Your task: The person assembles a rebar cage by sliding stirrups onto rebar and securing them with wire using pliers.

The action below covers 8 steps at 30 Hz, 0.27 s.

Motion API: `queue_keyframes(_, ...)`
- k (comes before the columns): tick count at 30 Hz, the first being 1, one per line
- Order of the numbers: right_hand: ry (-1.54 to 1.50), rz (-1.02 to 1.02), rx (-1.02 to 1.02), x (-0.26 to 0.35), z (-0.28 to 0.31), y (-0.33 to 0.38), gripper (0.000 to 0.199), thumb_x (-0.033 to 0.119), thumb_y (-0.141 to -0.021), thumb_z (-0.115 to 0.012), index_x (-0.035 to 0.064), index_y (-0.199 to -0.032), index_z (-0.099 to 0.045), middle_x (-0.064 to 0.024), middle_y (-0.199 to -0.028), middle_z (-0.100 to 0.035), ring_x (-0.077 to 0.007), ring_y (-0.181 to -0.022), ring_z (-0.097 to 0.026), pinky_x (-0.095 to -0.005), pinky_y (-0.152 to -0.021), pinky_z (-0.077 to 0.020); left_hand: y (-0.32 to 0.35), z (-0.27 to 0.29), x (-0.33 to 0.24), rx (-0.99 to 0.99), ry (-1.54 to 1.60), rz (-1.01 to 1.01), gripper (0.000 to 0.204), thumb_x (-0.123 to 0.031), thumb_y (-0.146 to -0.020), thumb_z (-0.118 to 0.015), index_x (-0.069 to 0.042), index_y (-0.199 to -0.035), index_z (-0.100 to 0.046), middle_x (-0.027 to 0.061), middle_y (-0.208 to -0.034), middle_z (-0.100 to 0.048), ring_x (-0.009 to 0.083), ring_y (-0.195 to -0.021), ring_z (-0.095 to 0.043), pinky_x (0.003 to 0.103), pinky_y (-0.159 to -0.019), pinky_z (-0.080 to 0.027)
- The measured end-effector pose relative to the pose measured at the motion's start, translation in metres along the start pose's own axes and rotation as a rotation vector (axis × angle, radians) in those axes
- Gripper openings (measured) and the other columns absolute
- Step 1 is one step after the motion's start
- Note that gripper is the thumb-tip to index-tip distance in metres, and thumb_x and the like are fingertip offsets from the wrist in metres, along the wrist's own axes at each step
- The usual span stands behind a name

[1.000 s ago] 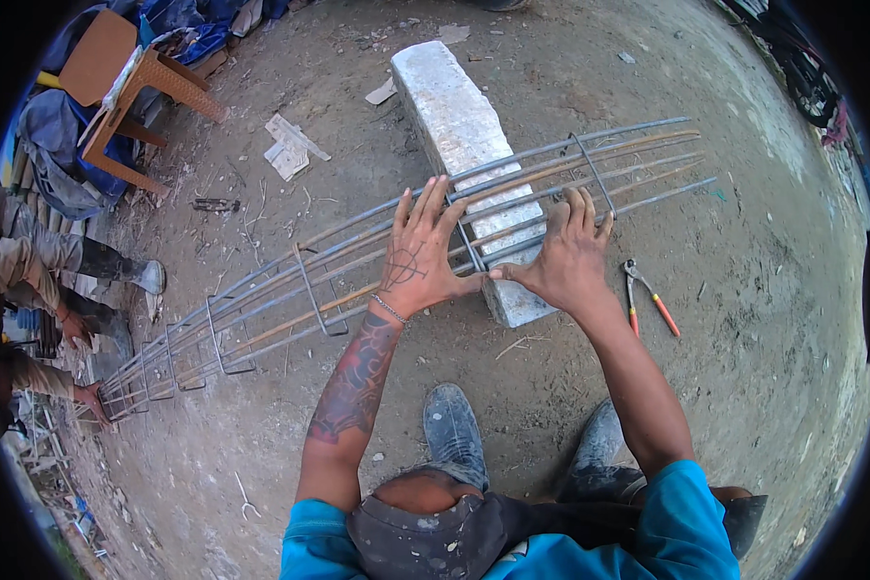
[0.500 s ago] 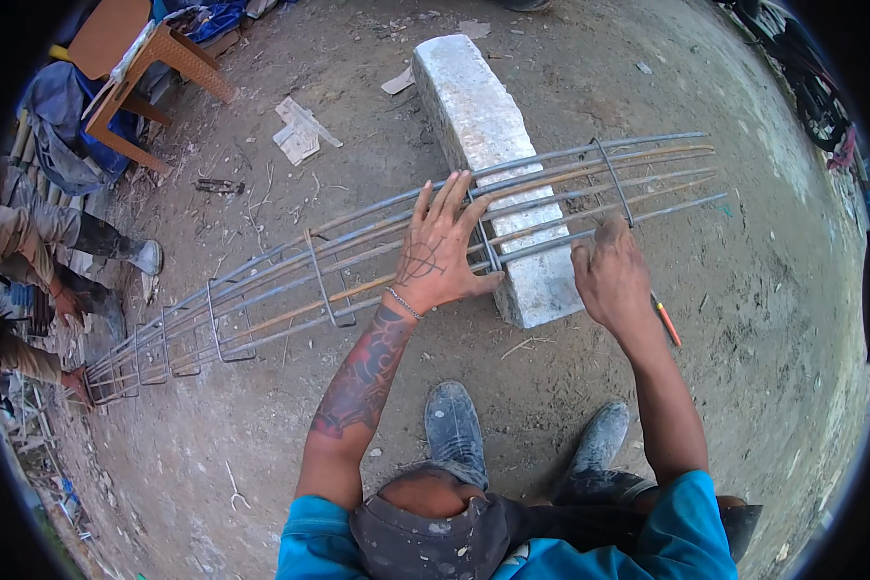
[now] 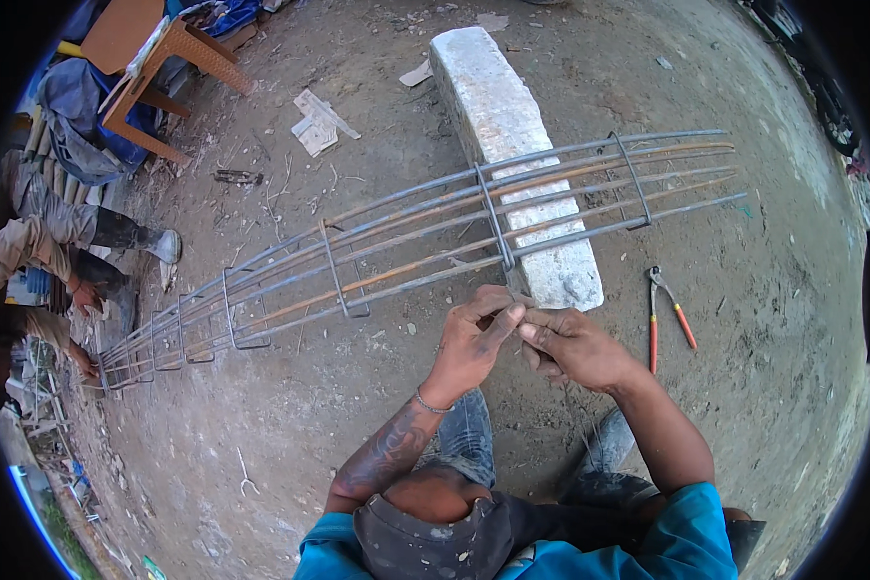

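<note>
A long rebar cage (image 3: 406, 242) of rusty rods and square stirrups lies across a white concrete block (image 3: 512, 126) on the dirt. My left hand (image 3: 476, 336) and my right hand (image 3: 578, 346) meet just in front of the cage's near rod, beside the stirrup (image 3: 498, 237) at the block. Their fingertips pinch together on what looks like a thin wire, mostly hidden by the fingers. Neither hand touches the cage rods.
Red-handled pincers (image 3: 665, 311) lie on the ground right of the block. Another person (image 3: 58, 251) crouches at the cage's left end. A wooden chair (image 3: 155, 68) with cloths stands at the back left, and paper scraps (image 3: 317, 121) lie behind the cage.
Both hands have lifted off the cage rods, drawn back toward me and come together, fingers now pinched. The cage looks lower on the block.
</note>
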State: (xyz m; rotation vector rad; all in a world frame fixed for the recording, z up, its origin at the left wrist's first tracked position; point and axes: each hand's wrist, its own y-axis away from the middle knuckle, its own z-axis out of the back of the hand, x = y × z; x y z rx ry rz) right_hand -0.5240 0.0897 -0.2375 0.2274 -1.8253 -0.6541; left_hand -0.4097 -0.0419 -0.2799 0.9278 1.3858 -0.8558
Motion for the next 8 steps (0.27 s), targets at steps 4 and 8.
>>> queue_keyframes(4, -0.142, -0.006, -0.119, -0.004, -0.010, -0.001, 0.026, 0.027, -0.095, -0.050, 0.0032, -0.091, -0.058, 0.0015, -0.060, -0.046, -0.0053, -0.051, -0.039, -0.0211, -0.046, -0.0315, -0.002, 0.003, 0.005, -0.048, 0.217, 0.150, 0.024, -0.023, -0.093, -0.055, -0.001, -0.098, -0.063, 0.0043, -0.095, -0.061, 0.0095, -0.081, -0.053, 0.025, -0.075, -0.043)
queue_keyframes(8, 0.236, 0.153, -0.220, -0.025, 0.007, -0.003, 0.028, 0.030, -0.095, -0.052, 0.0066, -0.111, -0.051, 0.0005, -0.067, -0.050, -0.0088, -0.056, -0.045, -0.0244, -0.050, -0.0369, -0.008, 0.006, 0.005, -0.169, 0.215, 0.141, 0.023, -0.025, -0.093, -0.055, -0.004, -0.098, -0.064, 0.0049, -0.100, -0.063, 0.0105, -0.080, -0.053, 0.028, -0.074, -0.045)
